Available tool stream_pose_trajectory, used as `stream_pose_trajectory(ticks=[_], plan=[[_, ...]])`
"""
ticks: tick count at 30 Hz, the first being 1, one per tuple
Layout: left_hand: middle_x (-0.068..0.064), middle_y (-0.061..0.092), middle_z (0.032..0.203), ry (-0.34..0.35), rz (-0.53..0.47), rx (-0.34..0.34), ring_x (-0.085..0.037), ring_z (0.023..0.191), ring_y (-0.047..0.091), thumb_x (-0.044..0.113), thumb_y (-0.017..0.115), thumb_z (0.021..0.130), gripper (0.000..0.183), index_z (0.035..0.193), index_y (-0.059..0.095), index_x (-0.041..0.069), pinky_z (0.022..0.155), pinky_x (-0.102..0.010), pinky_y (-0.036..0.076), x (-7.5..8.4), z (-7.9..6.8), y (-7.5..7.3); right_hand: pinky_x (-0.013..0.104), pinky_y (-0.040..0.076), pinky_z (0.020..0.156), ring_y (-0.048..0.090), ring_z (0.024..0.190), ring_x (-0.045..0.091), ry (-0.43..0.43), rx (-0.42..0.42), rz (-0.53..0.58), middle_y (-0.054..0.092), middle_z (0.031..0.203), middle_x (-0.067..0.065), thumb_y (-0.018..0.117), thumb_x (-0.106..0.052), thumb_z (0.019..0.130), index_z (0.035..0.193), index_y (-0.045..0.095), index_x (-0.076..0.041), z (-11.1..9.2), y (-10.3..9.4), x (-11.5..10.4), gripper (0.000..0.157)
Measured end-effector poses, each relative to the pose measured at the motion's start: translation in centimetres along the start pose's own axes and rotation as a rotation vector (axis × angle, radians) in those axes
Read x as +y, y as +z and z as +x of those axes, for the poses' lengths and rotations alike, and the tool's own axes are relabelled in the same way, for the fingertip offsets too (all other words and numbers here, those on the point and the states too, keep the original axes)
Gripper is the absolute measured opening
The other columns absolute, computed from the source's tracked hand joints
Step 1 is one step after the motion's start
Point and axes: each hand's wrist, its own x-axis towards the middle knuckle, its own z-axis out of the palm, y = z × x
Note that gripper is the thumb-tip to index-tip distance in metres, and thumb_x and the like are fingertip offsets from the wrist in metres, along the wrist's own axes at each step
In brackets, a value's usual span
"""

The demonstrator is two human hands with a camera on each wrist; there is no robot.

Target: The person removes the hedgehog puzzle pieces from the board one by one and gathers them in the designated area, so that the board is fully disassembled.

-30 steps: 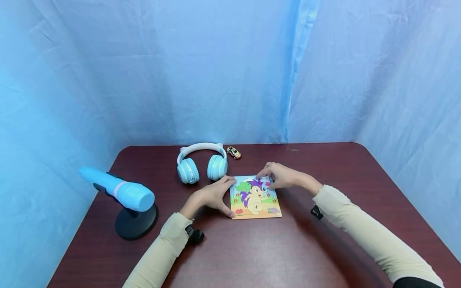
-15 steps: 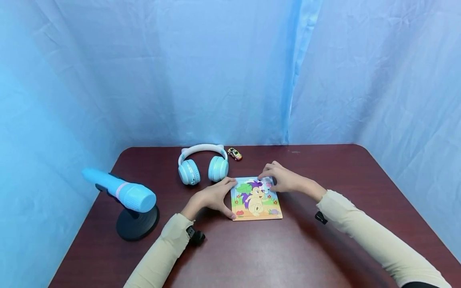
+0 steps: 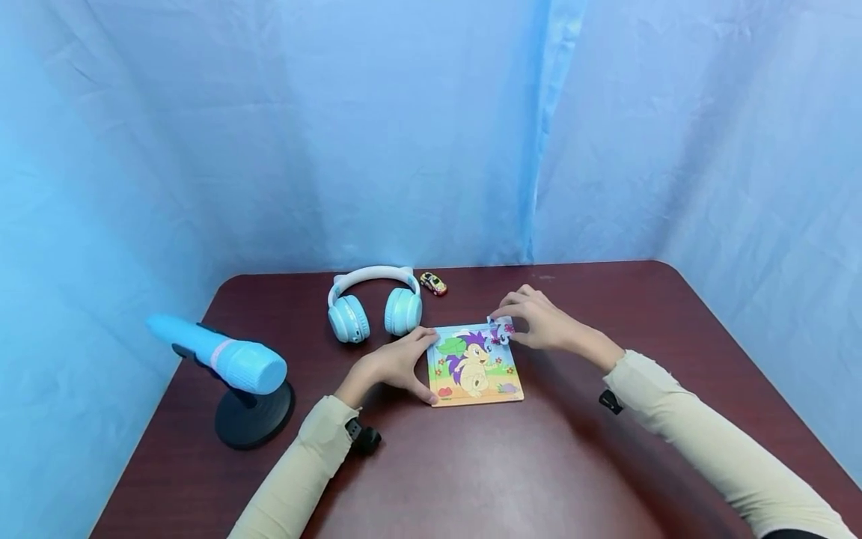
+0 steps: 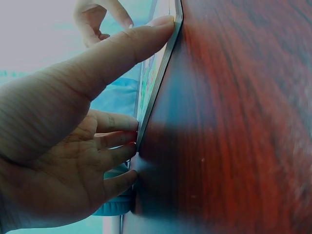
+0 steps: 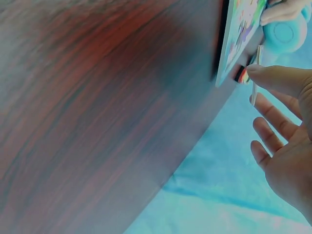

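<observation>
Your right hand [image 3: 544, 323] pinches a puzzle piece [image 3: 501, 331], the puzzle board [image 3: 477, 400] lying at its eight o'clock. Your left hand [image 3: 396, 364], thumb and fingers apart, touches the board's nine-o'clock edge.

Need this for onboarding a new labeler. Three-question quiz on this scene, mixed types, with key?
1. What does the right hand pinch?
2. True or false: the left hand touches the left edge of the puzzle board.
3. Fill in the blank: the toy car lies beside the ____, near the table's far edge.

Key:
1. A puzzle piece.
2. True.
3. Headphones.
</observation>
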Motion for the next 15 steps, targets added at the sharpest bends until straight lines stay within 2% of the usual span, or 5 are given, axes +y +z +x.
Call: stream_pose_trajectory(ticks=[4,10,15], plan=[[-0.01,0.027,0.164,-0.006,0.002,-0.003,-0.026,0.148,0.034,0.046,0.088,0.077,0.11,0.16,0.028,0.005,0.117,-0.046,0.038,-0.2,0.0,-0.2,0.04,0.036,0.083,0.046,0.099,0.022,0.011,0.018,-0.009,0.068,0.114,0.007,0.081,-0.002,0.081,0.119,0.076,-0.013,-0.8,-0.8,1.2,0.04],[-0.01,0.026,0.164,0.002,-0.004,-0.002,-0.027,0.148,0.034,0.045,0.088,0.077,0.11,0.16,0.028,0.004,0.117,-0.047,0.038,-0.6,0.2,0.0,0.042,0.037,0.084,0.047,0.102,0.024,0.094,0.022,-0.028,0.068,0.115,0.008,0.082,0.002,0.079,0.119,0.076,-0.013,-2.9,-1.8,3.5,0.044],[-0.011,0.026,0.164,-0.006,-0.005,-0.001,-0.027,0.148,0.033,0.046,0.088,0.077,0.11,0.16,0.028,0.004,0.116,-0.047,0.038,-0.8,0.1,0.0,0.042,0.039,0.082,0.049,0.101,0.026,0.121,0.031,-0.039,0.069,0.116,0.01,0.081,0.006,0.077,0.118,0.076,-0.011,-4.5,-2.4,5.4,0.044]])
